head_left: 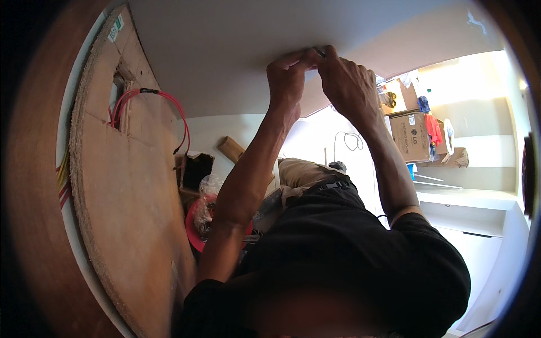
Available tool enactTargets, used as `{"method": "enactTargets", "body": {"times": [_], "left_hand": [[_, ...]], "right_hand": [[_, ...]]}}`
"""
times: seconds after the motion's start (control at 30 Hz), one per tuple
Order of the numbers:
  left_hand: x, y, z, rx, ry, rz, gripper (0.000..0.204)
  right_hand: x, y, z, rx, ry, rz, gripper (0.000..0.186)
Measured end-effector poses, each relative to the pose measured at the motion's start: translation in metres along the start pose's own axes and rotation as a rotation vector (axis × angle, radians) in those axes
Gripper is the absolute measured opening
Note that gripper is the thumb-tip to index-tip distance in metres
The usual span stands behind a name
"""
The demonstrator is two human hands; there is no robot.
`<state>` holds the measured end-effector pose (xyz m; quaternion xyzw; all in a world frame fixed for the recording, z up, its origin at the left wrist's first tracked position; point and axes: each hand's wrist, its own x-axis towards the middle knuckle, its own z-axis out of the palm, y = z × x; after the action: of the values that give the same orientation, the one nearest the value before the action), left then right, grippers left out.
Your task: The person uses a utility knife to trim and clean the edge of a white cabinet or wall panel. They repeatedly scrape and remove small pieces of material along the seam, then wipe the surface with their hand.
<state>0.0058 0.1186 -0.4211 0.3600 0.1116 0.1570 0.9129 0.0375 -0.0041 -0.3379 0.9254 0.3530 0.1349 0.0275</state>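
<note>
Both of my arms reach up to a smooth grey panel (220, 50). My left hand (288, 73) and my right hand (347, 81) meet there, close to its surface. A small dark piece (320, 52) shows between their fingertips; it is too small and too covered to name. The fingers of my left hand are bent and pressed together at it. My right hand is curled with its back toward the view, so most of what its fingers grip is hidden.
Left stands a wooden board (141, 186) with a cut-out, from which red wires (169, 97) loop. Below are an open dark box (197, 169) and a red tub (195, 228) with clear plastic. At right are a cardboard box (408, 138), a red cloth-like item (433, 129) and a cable (352, 141).
</note>
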Motion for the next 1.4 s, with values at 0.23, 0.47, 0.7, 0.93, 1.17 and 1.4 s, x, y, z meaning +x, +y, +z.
{"method": "enactTargets", "body": {"times": [0.23, 0.47, 0.7, 0.93, 1.17, 1.4], "left_hand": [[0.001, -0.036, -0.016, 0.096, -0.202, 0.18, 0.02], [0.006, -0.053, -0.027, 0.039, -0.181, 0.216, 0.017], [-0.007, -0.041, 0.002, 0.351, 0.189, 0.544, 0.017], [-0.017, -0.059, 0.036, 0.221, 0.339, 0.664, 0.027], [-0.021, -0.063, 0.043, 0.139, 0.374, 0.622, 0.023], [-0.032, -0.053, 0.042, -0.137, 0.344, 0.288, 0.037]], "right_hand": [[-0.03, 0.023, 0.019, 0.323, 0.127, -0.096, 0.026], [-0.033, 0.003, 0.046, 0.595, 0.185, 0.081, 0.03], [-0.033, 0.013, 0.046, 0.66, 0.227, 0.123, 0.023], [-0.032, 0.031, 0.042, 0.587, 0.202, 0.014, 0.021], [-0.011, 0.039, 0.023, 0.306, 0.138, -0.125, 0.02], [-0.001, 0.032, 0.025, 0.29, 0.145, -0.152, 0.019]]}}
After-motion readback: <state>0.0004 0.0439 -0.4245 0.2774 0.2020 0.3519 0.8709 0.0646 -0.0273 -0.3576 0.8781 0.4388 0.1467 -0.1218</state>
